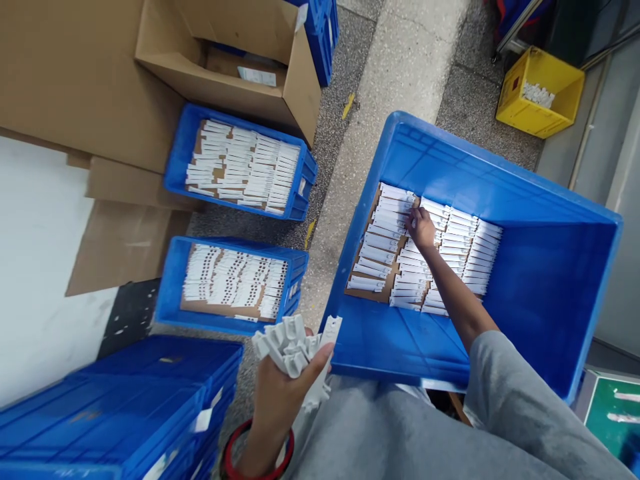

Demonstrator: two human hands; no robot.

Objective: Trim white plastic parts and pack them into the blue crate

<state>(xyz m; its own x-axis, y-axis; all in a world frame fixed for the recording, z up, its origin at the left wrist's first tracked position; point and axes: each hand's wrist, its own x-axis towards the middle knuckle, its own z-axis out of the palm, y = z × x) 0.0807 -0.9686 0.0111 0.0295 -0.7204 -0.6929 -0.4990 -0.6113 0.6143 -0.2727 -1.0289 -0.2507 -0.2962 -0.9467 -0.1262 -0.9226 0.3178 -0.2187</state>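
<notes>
My left hand (287,387) is wrapped around a bundle of long white plastic parts (287,343), whose notched ends stick out above the fingers. One part (329,332) points up apart from the others beside my thumb. My right hand (421,229) reaches into a large blue bin (545,293). Its fingers are pinched at the end of a white plastic part in the upper rows; the fingertips partly hide that part. Rows of similar white plastic parts (377,240) lie side by side on a cardboard sheet (370,294) at the bin's bottom.
Two smaller blue crates (175,160) (170,280) with rows of white parts stand at the left. Above them is an open cardboard box (300,87). Stacked blue crates (125,393) fill the lower left. A yellow crate (515,93) with small white pieces sits at the upper right.
</notes>
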